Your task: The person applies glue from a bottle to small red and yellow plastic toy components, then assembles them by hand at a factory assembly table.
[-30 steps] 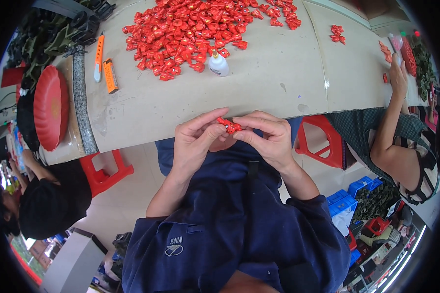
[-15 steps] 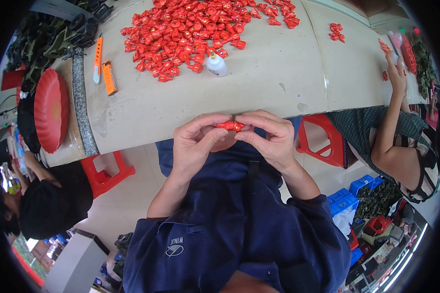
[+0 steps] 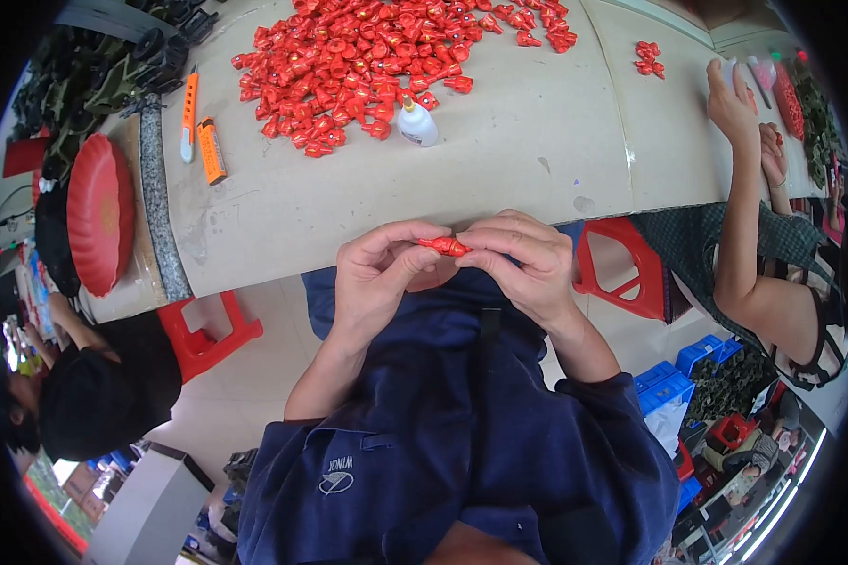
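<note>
A small shiny red piece (image 3: 446, 247) with gold marks is pinched between my two hands, just off the near edge of the table. My left hand (image 3: 379, 273) has its thumb and fingertips closed on the left end. The right end sits between the thumb and fingers of my right hand (image 3: 523, 264). Fingertips cover both ends, so its full shape is hidden. Beyond my hands lies a big heap of similar red pieces (image 3: 349, 71). At the heap's near side stands a white squeeze bottle (image 3: 417, 125) with a yellowish tip.
An orange utility knife (image 3: 189, 118) and a narrow orange box (image 3: 211, 151) lie left on the table (image 3: 301, 212). A red scalloped tray (image 3: 99, 215) is farther left. Several red pieces (image 3: 648, 60) lie at the right, near a co-worker's hand (image 3: 733, 104). Red stools (image 3: 622, 268) flank me.
My hands have shifted very slightly, and the red piece between them has turned a little. At the right, the co-worker's hands and arm have moved, and both hands now show.
</note>
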The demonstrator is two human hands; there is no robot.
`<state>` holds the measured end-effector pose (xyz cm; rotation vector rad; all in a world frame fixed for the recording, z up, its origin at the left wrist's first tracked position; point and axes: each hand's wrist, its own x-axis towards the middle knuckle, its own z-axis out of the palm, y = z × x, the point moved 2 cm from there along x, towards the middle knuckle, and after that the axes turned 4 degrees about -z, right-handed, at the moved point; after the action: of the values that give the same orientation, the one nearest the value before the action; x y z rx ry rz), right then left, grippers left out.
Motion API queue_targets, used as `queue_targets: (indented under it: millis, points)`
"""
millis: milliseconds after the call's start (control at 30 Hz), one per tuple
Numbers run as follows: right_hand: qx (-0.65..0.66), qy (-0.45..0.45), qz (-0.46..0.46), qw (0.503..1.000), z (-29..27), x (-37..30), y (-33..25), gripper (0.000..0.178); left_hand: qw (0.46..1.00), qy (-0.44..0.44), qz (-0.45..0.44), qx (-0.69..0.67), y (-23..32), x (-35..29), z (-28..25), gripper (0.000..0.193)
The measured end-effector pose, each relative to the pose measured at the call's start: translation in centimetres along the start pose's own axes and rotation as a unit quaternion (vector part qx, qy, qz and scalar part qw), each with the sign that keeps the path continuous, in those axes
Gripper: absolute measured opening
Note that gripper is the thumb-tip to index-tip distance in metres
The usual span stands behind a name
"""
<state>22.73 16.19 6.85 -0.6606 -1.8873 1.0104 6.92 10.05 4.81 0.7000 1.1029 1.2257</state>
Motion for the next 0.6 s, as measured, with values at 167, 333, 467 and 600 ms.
queue_targets:
  millis: [167,333,467,600]
  points:
    - [-0.022,0.013,-0.066,0.997,0.0,-0.4,-0.1,0.021,0.999,-0.015,0.024,0.015,0.8,-0.1,0.3,0.014]
    - [-0.030,0.026,-0.090,0.995,0.2,-0.7,-0.1,0.023,0.998,-0.030,0.044,0.040,1.0,-0.2,0.6,0.012]
    - [-0.024,0.038,-0.099,0.994,0.3,-0.9,-0.2,0.024,0.997,-0.030,0.050,0.041,1.1,-0.3,0.7,0.013]
    - [-0.017,0.047,-0.099,0.994,0.5,-1.2,-0.1,0.025,0.996,-0.029,0.054,0.063,1.0,-0.4,0.6,0.014]
